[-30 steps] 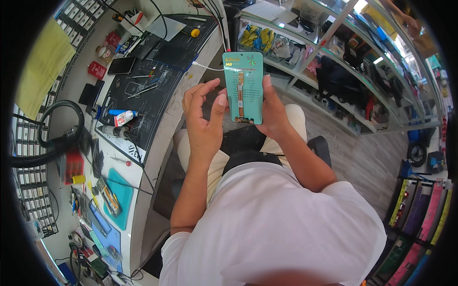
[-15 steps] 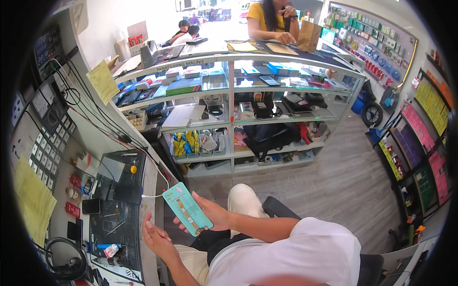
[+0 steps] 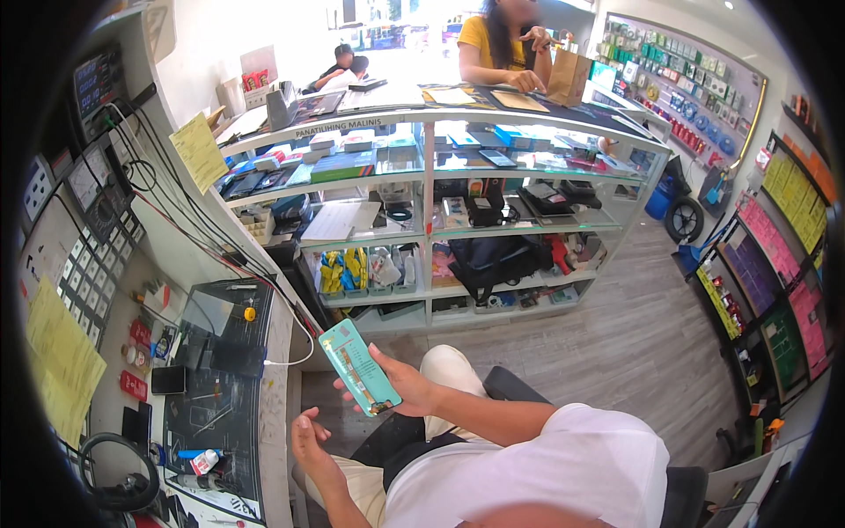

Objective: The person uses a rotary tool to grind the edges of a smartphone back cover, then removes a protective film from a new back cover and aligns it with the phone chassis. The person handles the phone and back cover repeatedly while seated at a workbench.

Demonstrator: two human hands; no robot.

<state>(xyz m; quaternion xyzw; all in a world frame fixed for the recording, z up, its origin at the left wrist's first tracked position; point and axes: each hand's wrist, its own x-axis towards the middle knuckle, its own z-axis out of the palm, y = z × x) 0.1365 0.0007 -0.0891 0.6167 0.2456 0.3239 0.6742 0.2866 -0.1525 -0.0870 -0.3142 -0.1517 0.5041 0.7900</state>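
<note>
In my right hand (image 3: 407,385) is a phone screen panel (image 3: 359,370), its back side up. It has a teal film, an orange-brown flex strip down the middle and dark connectors at the lower end. My thumb lies along its right edge, and fingertips show past its left edge. It tilts above my lap. My left hand (image 3: 315,444) is just below and left of the panel, touching nothing, with its fingers loosely bent and apart. Near the panel, a white cable (image 3: 295,362) ends in a plug at the workbench edge.
On the left, a workbench with a dark mat (image 3: 201,387) carries tweezers, a white tube (image 3: 204,461), a black box and a round black ring (image 3: 119,473). Ahead stands a glass display counter (image 3: 429,207); a person in a yellow top (image 3: 476,35) leans on it. Shelves line the right.
The panel in my right hand has shifted slightly up and right and turned a little. My left hand has lowered and moved a bit right, its fingers more bent.
</note>
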